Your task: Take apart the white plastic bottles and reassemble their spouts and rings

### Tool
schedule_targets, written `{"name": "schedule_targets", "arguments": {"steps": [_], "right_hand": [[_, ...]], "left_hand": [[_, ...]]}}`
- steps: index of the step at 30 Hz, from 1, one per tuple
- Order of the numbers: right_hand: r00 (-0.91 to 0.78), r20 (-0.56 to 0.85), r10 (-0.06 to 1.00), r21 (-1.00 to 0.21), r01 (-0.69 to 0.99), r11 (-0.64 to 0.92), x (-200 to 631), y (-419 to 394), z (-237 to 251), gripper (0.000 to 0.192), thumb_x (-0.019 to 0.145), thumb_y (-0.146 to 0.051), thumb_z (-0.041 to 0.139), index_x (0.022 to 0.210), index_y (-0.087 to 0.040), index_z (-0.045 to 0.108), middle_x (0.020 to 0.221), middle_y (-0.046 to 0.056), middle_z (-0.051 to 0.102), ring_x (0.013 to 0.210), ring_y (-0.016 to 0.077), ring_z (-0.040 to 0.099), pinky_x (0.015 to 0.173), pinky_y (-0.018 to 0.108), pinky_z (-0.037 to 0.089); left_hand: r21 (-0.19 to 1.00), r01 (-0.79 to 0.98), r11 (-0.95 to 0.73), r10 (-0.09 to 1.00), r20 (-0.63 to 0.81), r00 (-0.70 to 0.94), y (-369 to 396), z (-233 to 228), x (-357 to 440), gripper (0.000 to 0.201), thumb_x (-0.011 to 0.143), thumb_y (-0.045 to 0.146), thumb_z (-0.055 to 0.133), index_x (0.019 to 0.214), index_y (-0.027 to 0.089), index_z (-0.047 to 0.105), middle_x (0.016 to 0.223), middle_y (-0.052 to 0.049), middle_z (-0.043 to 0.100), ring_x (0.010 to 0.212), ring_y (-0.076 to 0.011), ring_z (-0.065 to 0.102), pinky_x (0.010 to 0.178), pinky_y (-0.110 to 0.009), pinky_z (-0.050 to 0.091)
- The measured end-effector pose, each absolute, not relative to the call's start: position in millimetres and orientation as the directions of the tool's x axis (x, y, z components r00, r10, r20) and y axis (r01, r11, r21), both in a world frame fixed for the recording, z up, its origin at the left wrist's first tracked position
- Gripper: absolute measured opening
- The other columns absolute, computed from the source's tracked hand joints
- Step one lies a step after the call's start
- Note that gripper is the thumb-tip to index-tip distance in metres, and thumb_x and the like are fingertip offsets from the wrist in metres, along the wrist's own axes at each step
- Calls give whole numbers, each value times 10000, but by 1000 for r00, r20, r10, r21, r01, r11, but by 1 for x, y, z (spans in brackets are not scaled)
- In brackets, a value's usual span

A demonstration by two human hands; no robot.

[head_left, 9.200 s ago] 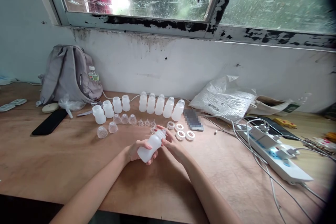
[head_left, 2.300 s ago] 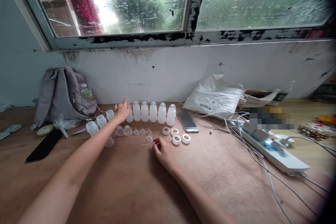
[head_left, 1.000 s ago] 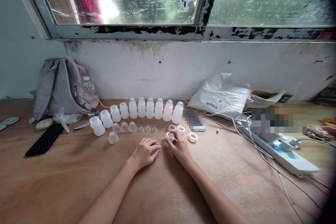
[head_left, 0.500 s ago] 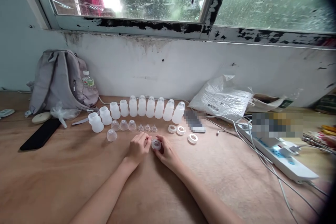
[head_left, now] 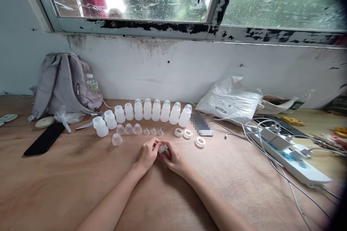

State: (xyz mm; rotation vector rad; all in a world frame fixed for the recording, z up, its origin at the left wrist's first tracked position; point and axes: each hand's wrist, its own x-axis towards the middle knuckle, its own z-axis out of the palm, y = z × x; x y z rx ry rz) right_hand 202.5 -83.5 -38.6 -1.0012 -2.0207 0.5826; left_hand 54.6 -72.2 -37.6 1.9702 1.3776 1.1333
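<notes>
Between both hands is a white baby bottle collar ring [head_left: 163, 148], tilted on its edge just above the table. My right hand [head_left: 175, 158] curls around its right side. The fingers of my left hand [head_left: 148, 154] are closed at its left edge, partly hiding it; whether a teat sits in it I cannot make out. Beyond my hands stand three clear silicone teats [head_left: 153, 131]. To their left are several clear dome caps [head_left: 129, 129], one of them [head_left: 117, 139] nearer me. Three loose collar rings [head_left: 200, 142] lie to the right.
Capped baby bottles [head_left: 156, 110] and open bottles [head_left: 100, 126] form a curved row at the back. A black phone [head_left: 44, 139] and a grey backpack [head_left: 63, 83] are at left. On the right are a plastic bag [head_left: 229, 99], a power strip [head_left: 295, 166] and loose white cables [head_left: 273, 162].
The collar ring has tipped from facing up to standing on edge. My left fingers have moved right and closed against it.
</notes>
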Motion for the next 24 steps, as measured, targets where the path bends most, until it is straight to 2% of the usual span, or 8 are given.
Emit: {"name": "schedule_targets", "arguments": {"steps": [4, 7, 9, 11, 13, 19, 21, 24], "right_hand": [[-309, 388, 868, -813, 329, 481, 200, -87, -30, 297, 761, -168, 462, 1053, -207, 493, 982, 47, 577, 854, 162, 555, 717, 274, 464], [-215, 328, 920, -854, 350, 386, 197, -85, -31, 187, 752, -187, 467, 926, -185, 536, 783, 13, 588, 662, 133, 537, 577, 236, 435], [-152, 312, 938, -855, 384, 347, 196, -82, -34, 105, 722, -182, 490, 821, -179, 527, 674, -15, 551, 572, 116, 486, 529, 225, 396], [-95, 306, 947, -862, 394, 318, 196, -80, -37, 33, 710, -187, 497, 742, -182, 491, 636, -28, 519, 547, 109, 456, 517, 223, 373], [-46, 296, 954, -870, 400, 289, 197, -78, -39, 41, 713, -202, 491, 700, -188, 456, 615, -34, 495, 542, 110, 446, 512, 223, 362], [-41, 304, 952, -844, 452, 289, 201, -76, -38, 96, 668, -175, 484, 632, -201, 399, 568, -46, 453, 519, 111, 423, 496, 224, 336], [-35, 309, 951, -845, 449, 291, 201, -75, -39, 108, 647, -157, 478, 622, -204, 384, 563, -50, 448, 520, 109, 420, 494, 220, 333], [-61, 302, 951, -853, 429, 298, 201, -75, -41, 115, 624, -138, 466, 620, -205, 372, 551, -59, 432, 512, 100, 406, 477, 207, 317]], "left_hand": [[914, 314, -258, 966, 238, 101, -72, -34, 57, 185, 828, 326, 416, 767, 187, 520, 655, 4, 610, 576, -127, 584, 542, -212, 436], [956, 226, -187, 979, 163, 122, -73, -35, 60, 215, 812, 355, 427, 757, 174, 528, 667, -12, 618, 582, -137, 592, 514, -211, 443], [962, 219, -165, 984, 145, 106, -74, -35, 62, 260, 824, 387, 398, 833, 172, 545, 640, -8, 613, 571, -141, 588, 503, -214, 443], [960, 228, -163, 985, 148, 85, -78, -35, 63, 318, 841, 409, 356, 946, 176, 544, 632, -3, 616, 567, -142, 587, 511, -220, 450], [953, 243, -181, 981, 158, 113, -82, -34, 65, 347, 850, 406, 336, 1010, 180, 545, 687, -14, 644, 579, -140, 596, 547, -229, 467], [870, 387, -305, 943, 220, 249, -89, -28, 64, 306, 809, 278, 399, 1039, 183, 577, 914, -45, 675, 704, -149, 625, 667, -244, 487], [809, 464, -360, 928, 261, 266, -89, -28, 64, 323, 774, 241, 438, 1061, 193, 577, 902, -39, 679, 717, -153, 620, 675, -242, 480], [737, 548, -395, 917, 282, 282, -91, -30, 63, 371, 739, 193, 453, 1089, 214, 574, 814, -18, 688, 595, -132, 594, 610, -229, 467]]}}
